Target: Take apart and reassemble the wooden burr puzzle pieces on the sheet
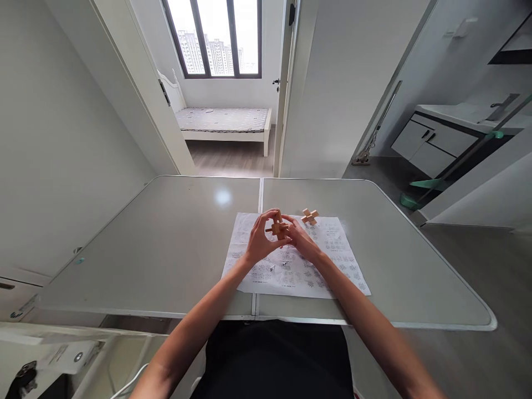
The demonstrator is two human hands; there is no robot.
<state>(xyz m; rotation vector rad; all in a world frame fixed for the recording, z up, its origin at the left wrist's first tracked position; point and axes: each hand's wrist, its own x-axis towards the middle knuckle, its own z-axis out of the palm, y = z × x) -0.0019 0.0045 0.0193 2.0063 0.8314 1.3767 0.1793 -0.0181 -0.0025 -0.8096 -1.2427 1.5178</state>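
Observation:
Between my two hands is a wooden burr puzzle [279, 228] of interlocking light-brown bars, held just above a printed sheet. My left hand [261, 235] curves around its left side, thumb below and fingers over the top. From the right, my right hand [300, 237] grips the same puzzle, its fingers against the bars. A second wooden puzzle [310, 216], cross-shaped, rests at the sheet's upper edge, right of my hands. The paper sheet [299, 280] carries rows of small printed diagrams. Small light bits [272, 268] lie on it below my hands; their kind is unclear.
The grey table [187, 244] has a pale rim and a seam down its middle. Beyond it a doorway shows a bed [224, 119] under a window [220, 41]. At right stand a washbasin cabinet [440, 138] and a mop [376, 130].

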